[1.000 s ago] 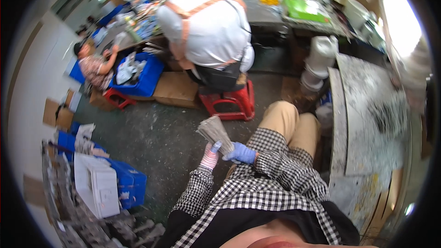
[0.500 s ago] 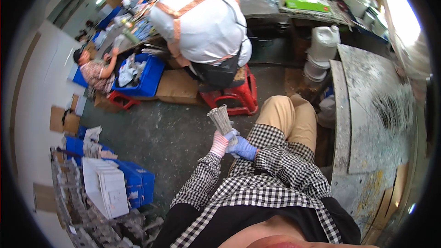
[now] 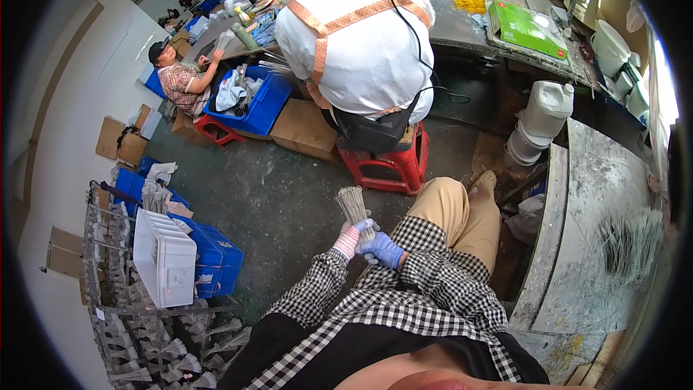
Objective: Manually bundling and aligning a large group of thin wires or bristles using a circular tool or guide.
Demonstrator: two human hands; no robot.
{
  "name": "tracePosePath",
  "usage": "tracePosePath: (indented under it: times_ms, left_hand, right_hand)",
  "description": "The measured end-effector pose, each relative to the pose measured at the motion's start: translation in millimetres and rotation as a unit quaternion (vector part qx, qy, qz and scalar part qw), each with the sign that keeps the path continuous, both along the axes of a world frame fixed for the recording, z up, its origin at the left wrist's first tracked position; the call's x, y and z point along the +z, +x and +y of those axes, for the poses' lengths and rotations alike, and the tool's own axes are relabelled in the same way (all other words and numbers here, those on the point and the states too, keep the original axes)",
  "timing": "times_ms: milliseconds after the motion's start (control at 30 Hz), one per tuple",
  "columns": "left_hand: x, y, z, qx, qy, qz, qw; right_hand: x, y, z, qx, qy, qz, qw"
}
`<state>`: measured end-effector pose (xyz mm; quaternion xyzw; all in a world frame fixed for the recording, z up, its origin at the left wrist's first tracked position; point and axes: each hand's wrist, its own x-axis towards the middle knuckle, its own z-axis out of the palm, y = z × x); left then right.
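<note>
A bundle of thin, pale grey wire-like strands stands up above my lap, its fanned end pointing away from me. My left hand, in a glove with pink and white stripes at the wrist, is closed round the bundle's middle. Just to its right, my right hand wears a glove with a blue-violet band and is closed at the lower end of the same strands. The two hands touch, and their fingers partly hide the bundle's lower part.
A co-worker in a white shirt sits ahead on a red stool. On the right, a worn bench bears a heap of similar strands. At left stand blue bins, a white crate and a loaded metal rack.
My view has shifted, so the surroundings sit further right and lower in the picture. Both hands stay together on the bundle. My shoe has come into sight.
</note>
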<state>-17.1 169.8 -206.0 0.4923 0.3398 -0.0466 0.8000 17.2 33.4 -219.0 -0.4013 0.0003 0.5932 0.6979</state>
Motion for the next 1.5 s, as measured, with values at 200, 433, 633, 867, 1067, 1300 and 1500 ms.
tracePosePath:
  times_ms: [200, 433, 633, 867, 1067, 1300, 1500]
  left_hand:
    - [-1.2, -1.5, 4.4, 0.003, -0.014, 0.000, 1.000]
    - [1.4, -3.4, 5.2, 0.004, -0.024, -0.015, 1.000]
    - [3.7, -13.4, 6.3, 0.012, -0.031, -0.017, 0.999]
    - [5.9, -11.7, 6.3, 0.010, -0.033, -0.018, 0.999]
    - [12.7, -3.2, 8.5, 0.012, -0.025, -0.016, 0.999]
    - [9.6, -29.6, 12.7, 0.042, -0.008, -0.033, 0.999]
    - [21.2, -73.9, 5.4, 0.125, 0.000, 0.000, 0.992]
  right_hand:
    - [1.9, 1.4, 2.2, 0.026, 0.005, 0.040, 0.999]
    - [3.4, -1.8, 5.2, 0.019, 0.004, 0.030, 0.999]
    - [7.4, -10.9, 6.6, 0.021, 0.001, 0.017, 1.000]
    - [0.9, -10.5, 8.1, 0.020, 0.003, 0.020, 1.000]
    - [0.1, -3.4, 13.8, 0.002, 0.010, 0.005, 1.000]
    - [5.2, -20.5, 17.1, 0.045, 0.021, -0.046, 0.998]
    - [5.8, -39.8, 18.7, 0.148, 0.026, -0.034, 0.988]
